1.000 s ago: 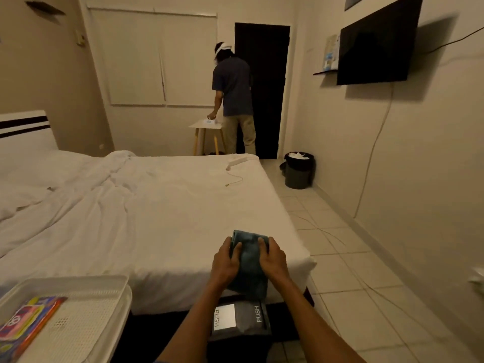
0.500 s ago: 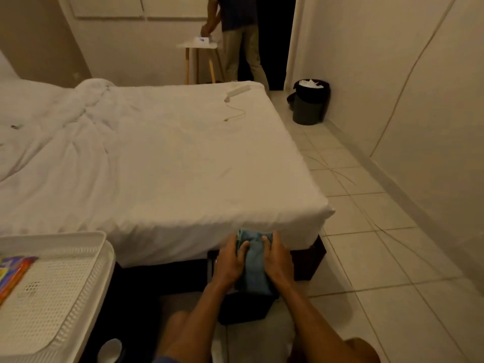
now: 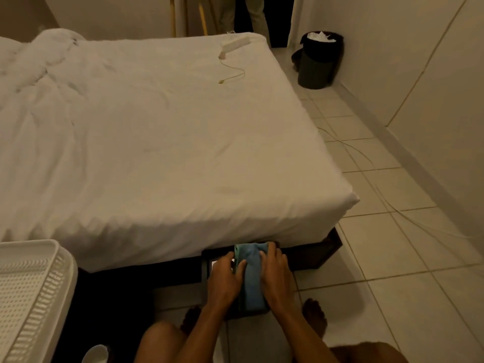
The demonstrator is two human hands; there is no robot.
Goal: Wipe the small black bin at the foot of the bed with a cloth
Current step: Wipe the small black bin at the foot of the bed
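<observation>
The small black bin (image 3: 205, 268) stands on the floor against the foot of the bed (image 3: 162, 142), mostly covered by my hands. A folded blue cloth (image 3: 252, 276) lies on top of the bin's lid. My left hand (image 3: 225, 280) presses on the cloth's left edge and my right hand (image 3: 276, 275) holds its right side, fingers curled over the far end. A pale patch of the lid shows just left of my left thumb.
A white perforated tray (image 3: 31, 292) sits at the lower left. A larger dark bin (image 3: 315, 64) with white paper stands by the right wall. Thin cables (image 3: 387, 197) run across the tiled floor. A person's legs (image 3: 251, 14) stand beyond the bed. My bare knees are below.
My view has tilted downward and I have crouched lower. Both hands with the cloth came down from above the bed's edge onto the top of the black bin.
</observation>
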